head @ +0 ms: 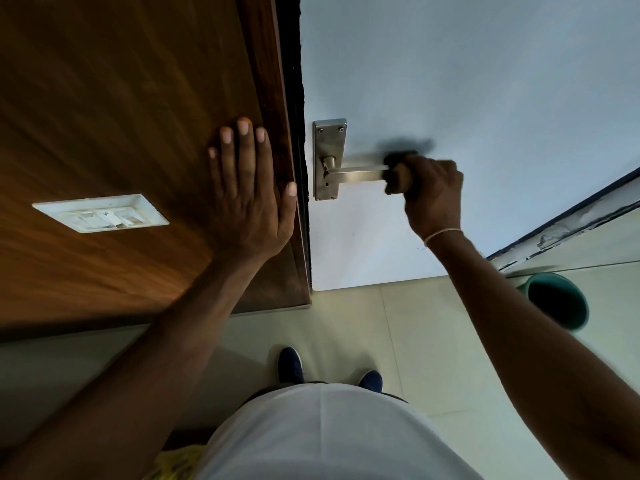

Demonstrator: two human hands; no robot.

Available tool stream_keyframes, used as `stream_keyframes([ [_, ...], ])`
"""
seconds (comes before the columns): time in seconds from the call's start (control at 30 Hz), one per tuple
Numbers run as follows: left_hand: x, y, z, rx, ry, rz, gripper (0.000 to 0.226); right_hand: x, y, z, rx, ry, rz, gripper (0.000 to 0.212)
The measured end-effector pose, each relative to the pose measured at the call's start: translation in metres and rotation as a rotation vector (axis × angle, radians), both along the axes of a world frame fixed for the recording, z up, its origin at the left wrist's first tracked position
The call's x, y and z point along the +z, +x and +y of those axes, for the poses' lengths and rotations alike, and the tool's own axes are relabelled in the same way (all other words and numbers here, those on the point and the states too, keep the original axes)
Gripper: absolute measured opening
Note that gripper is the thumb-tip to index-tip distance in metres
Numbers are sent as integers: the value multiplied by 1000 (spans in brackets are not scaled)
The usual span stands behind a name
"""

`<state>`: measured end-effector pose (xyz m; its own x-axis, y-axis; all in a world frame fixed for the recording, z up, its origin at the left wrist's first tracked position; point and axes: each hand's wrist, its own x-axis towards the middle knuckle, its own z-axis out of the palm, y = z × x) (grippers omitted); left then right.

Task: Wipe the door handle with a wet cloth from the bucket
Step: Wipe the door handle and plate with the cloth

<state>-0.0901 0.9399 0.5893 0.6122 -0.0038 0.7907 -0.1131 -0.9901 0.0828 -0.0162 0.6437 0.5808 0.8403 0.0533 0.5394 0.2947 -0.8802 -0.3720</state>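
Gripping one door handle (360,174) w/ right hand (433,192); left hand (249,202) flat on wood.

Steel lever handle (360,174) horizontal; green bucket (568,306) on floor.

The door handle (360,174) sits on the door (485,98), right of the wood panel (104,116) carrying the switch plate (100,213), with the bucket (557,299) on the floor (363,323) farther right.

The door (485,81) is pale blue-white and its handle (360,174) is silver. The wall panel (104,98) is brown wood-grain, the bucket (557,301) is teal, the shoes (290,364) are dark blue.
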Motion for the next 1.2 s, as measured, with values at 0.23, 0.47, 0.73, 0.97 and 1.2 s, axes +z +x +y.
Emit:
stream_keyframes([
  [0.23, 0, 1, -2, 3, -2, -3, 79, 0, -65, 9, -204, 966, 472, 39],
  [0.47, 3, -2, 0, 15, 8, 11, 75, 17, -81, 91, 28, 792, 321, 38],
  [0.73, 2, -2, 2, 18, 25, 25, 76, 8, -55, 119, 4, 436, 117, 30],
  [0.97, -1, 1, -3, 37, 18, 10, 77, -11, -30, 49, -247, 614, 178, 29],
  [1.2, -1, 2, -4, 48, 10, -11, 76, 16, -55, 141, -4, 515, 136, 21],
])
